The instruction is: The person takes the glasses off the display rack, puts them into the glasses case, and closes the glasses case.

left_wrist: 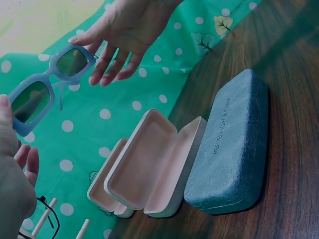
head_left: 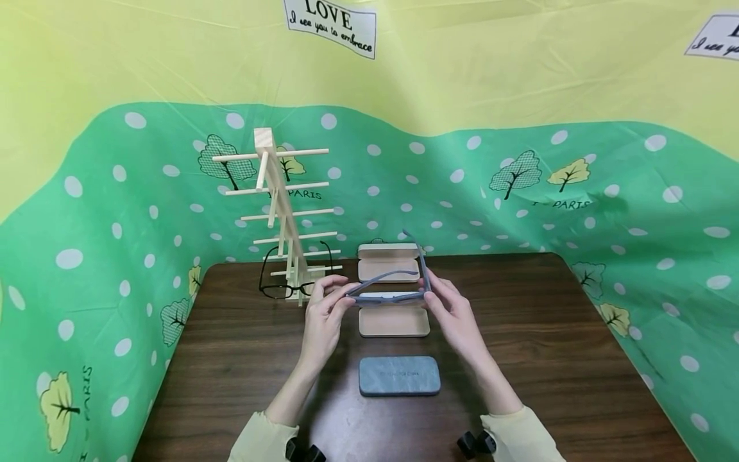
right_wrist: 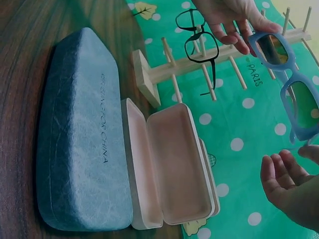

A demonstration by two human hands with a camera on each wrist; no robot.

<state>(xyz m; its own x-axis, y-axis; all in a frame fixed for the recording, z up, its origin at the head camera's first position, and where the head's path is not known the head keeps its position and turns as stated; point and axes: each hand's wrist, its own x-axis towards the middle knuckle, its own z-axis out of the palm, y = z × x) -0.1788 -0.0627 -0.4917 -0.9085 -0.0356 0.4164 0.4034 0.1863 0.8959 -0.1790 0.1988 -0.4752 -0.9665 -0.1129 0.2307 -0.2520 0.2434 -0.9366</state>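
Note:
Sunglasses with a light blue frame (head_left: 388,299) and dark lenses are held up between both hands, above the open cases. My left hand (head_left: 323,324) pinches one end of the frame with thumb and fingers. At the other end, my right hand (head_left: 458,317) pinches the frame near the hinge. The temples are spread and point away from me, one tilted upward. Beneath the sunglasses stands an open glasses case (head_left: 394,324) with a pale pink lining. A closed blue-grey glasses case (head_left: 399,376), with lettering on its lid, lies nearer to me.
A second open case (head_left: 388,268) stands behind the first. To the left rises a wooden peg rack (head_left: 281,205) with pegs sticking out sideways. Black-rimmed eyeglasses (head_left: 278,293) hang low on it, close to my left hand. A patterned green and yellow cloth (head_left: 450,173) surrounds the brown table (head_left: 554,346).

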